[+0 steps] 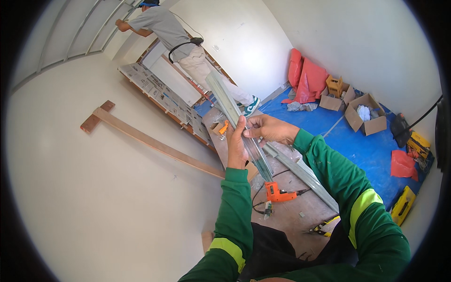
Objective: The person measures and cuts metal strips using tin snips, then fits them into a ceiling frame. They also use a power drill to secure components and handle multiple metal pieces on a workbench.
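A bright galvanized metal channel point(223, 94) slants in front of me, its far end up toward the other person's legs and its near end down by the floor. It may be several nested pieces; I cannot tell. My left hand point(237, 145) grips its middle, thumb pointing up along it. Just to the right, my right hand point(272, 129) pinches its edge between thumb and fingers. Below the near end lies an orange power drill point(280, 192) with a cord. Another metal channel point(305, 176) rests on the floor under my right forearm. Yellow-and-black snips point(324, 228) lie near my legs.
Another person point(171, 33) stands ahead, reaching to a metal ceiling frame point(70, 40). A wooden T-shaped brace point(155, 143) leans at left. Blue sheeting point(338, 141) carries cardboard boxes point(371, 120), red plastic point(307, 77) and a yellow-black tool point(418, 143). A yellow case point(403, 205) sits at right.
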{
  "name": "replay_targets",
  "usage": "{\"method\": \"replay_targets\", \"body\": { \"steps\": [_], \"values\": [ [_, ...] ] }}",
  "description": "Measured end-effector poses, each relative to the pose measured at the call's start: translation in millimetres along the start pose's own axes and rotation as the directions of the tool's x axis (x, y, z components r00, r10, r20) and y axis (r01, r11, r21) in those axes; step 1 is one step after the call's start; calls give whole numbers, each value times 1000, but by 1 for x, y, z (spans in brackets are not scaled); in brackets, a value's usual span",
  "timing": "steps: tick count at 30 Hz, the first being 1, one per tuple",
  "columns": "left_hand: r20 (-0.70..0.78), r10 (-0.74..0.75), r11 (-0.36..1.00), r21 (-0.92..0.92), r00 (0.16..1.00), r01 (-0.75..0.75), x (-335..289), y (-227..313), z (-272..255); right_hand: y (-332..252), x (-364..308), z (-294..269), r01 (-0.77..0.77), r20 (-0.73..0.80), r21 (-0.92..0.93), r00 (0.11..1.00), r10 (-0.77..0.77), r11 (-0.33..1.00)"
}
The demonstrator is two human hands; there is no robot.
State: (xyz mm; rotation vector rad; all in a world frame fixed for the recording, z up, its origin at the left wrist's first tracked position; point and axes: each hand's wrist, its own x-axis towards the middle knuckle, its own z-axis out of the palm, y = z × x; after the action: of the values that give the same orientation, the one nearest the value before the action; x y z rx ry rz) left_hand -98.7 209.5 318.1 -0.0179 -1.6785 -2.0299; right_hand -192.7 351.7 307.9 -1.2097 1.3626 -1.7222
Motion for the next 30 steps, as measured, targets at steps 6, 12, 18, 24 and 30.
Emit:
{"method": "replay_targets", "body": {
  "steps": [6, 12, 18, 24, 30],
  "values": [
    [-31, 4, 997, -82, 1000, -6, -1, -1, 10, 4, 3, -4, 10, 6, 2, 1000, -10, 1000],
    [-16, -15, 999, -33, 1000, 15, 3, -7, 8, 4, 0, -8, 12, -13, 6, 1000, -12, 1000],
    [6, -20, 999, -32, 1000, 20, 7, -14, 7, 4, -1, -9, 21, -29, 34, 999, -20, 999],
    [17, -34, 999, -27, 999, 35, 7, -16, 8, 7, 0, -10, 24, -28, 52, 999, -23, 998],
    [28, -87, 994, -56, 996, 89, 8, -18, 6, 7, 0, -11, 19, -36, 54, 999, -17, 998]
  ]
}}
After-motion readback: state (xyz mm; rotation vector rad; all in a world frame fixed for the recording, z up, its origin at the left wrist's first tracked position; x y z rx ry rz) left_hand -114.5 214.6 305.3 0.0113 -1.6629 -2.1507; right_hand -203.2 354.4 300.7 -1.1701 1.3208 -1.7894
